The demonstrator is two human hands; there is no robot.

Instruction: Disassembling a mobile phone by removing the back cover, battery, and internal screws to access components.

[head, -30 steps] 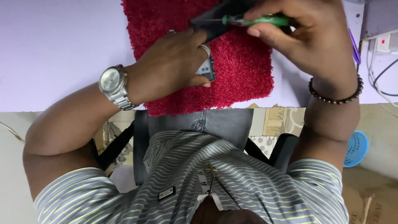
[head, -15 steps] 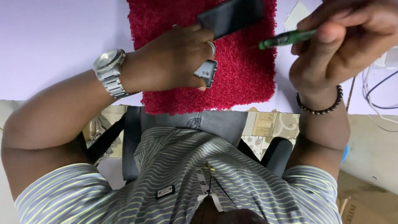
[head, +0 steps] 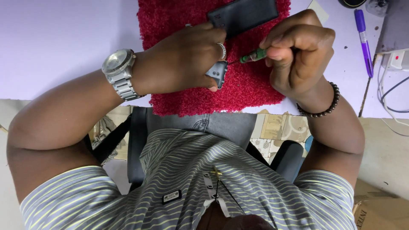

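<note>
My left hand (head: 187, 59), with a ring and a silver wristwatch (head: 119, 72), grips a small grey phone part (head: 217, 73) over a red shaggy mat (head: 247, 85). A green-handled screwdriver (head: 252, 55) sits in my right hand (head: 298, 51), its thin tip pointing at the grey part. The right wrist wears a dark bead bracelet. At the top of the mat lies a dark phone body (head: 245, 15), partly behind my left fingers.
The mat lies on a pale lilac table (head: 55, 38). A purple pen (head: 364, 40) lies at the right, next to a white power strip (head: 396, 59) with cables. Below the table edge are my striped shirt and a black chair.
My right hand has come down from the upper right with the screwdriver, bringing its tip to the grey part. The left hand has stayed on the part.
</note>
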